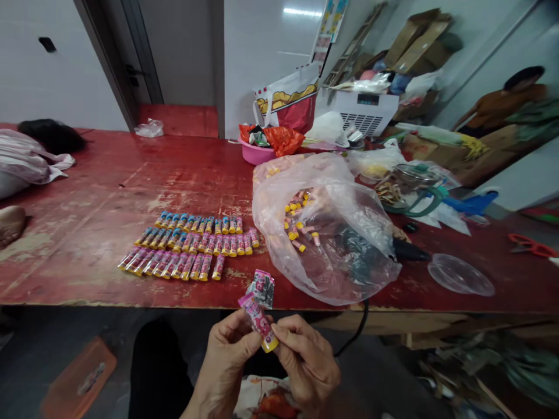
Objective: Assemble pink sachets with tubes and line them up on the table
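Note:
Just off the table's front edge I hold a small pink-printed tube with a yellow end (259,323). My left hand (229,352) is closed on its left side, thumb along the tube. My right hand (305,358) pinches it from the right, near the yellow end. Behind it, a few pink and silver packets (263,286) lie at the edge. To the left, several similar tubes (187,241) stand in three rows, some with blue tops, some with pink. Loose yellow-ended tubes (299,218) show in the mouth of a large clear plastic bag (323,273).
On the red table (87,233) are a pink basin (257,154), a glass pot (414,174), a clear lid (460,274) and red-handled scissors (530,245). A person lies at the far left (26,157); another person (502,107) is at the right. An orange bin (78,378) stands below.

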`<state>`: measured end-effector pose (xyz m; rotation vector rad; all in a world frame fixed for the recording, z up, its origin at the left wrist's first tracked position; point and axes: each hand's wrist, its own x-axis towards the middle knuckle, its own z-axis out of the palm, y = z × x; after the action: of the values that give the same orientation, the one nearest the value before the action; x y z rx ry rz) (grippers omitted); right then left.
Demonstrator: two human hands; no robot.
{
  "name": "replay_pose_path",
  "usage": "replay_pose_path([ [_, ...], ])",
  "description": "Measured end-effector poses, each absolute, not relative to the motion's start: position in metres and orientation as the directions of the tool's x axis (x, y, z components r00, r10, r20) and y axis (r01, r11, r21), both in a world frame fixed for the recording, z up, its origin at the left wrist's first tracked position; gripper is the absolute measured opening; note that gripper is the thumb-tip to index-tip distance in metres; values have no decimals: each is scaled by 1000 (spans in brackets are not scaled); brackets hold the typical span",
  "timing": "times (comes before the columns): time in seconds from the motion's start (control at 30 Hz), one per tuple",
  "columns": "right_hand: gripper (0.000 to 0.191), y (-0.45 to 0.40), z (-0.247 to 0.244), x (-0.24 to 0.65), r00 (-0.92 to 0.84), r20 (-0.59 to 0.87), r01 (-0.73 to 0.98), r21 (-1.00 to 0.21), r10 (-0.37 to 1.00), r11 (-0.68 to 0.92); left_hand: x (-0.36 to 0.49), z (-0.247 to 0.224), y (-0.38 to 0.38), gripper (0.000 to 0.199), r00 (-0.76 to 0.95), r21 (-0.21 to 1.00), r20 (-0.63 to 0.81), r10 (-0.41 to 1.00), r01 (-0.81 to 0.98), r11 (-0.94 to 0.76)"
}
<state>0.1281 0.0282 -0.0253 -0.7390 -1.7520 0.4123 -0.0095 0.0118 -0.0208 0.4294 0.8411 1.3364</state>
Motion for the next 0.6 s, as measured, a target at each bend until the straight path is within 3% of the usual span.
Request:
replay_pose_path([
  [0.6, 27, 26, -25, 127, -151, 789, 345, -522, 595, 780, -12, -21, 11, 35, 77, 705, -250, 965, -669, 236],
])
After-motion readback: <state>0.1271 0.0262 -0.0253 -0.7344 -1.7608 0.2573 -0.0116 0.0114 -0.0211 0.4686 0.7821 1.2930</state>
